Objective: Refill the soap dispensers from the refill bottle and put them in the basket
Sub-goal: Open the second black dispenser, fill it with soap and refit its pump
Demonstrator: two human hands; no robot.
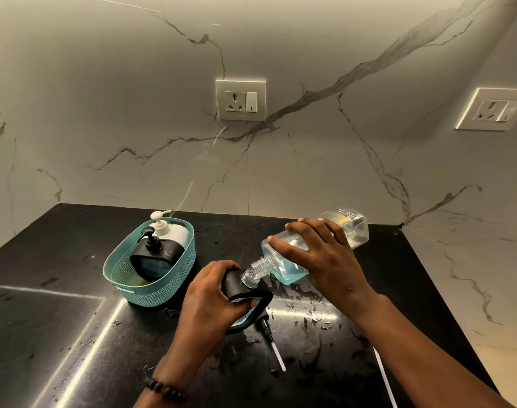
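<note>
while the right hand (325,260) grips a clear, square-shouldered refill bottle (316,245) tipped on its side, pale blue liquid pools toward its ribbed neck, which meets the open mouth of a soap dispenser (245,293). the left hand (213,298) is wrapped around that dispenser, a clear body in a black sleeve, tilting it so its mouth points up toward the right hand. a dark beaded bracelet (166,388) sits on the left wrist.

just below the left hand's dispenser lies one black pump (269,334) with a white dip tube, flat on the counter (60,334), unscrewed from its bottle.

to the left of the left hand stands one teal woven basket (127,275) holding two dispensers upright: a black one with a black pump (151,254) in front, and a white one with a white pump (169,231) behind it, touching. that makes three dispensers in all, one refill bottle, one basket.

the counter is glossy black stone, spotted with wet drips and smears around and under both hands. its right edge runs diagonally beyond the right forearm. bare counter stretches wide to the left of the basket and in front of the left arm. behind the hands a marble-veined wall (104,113) rises with two sockets (241,100), one straight ahead and one far right.
</note>
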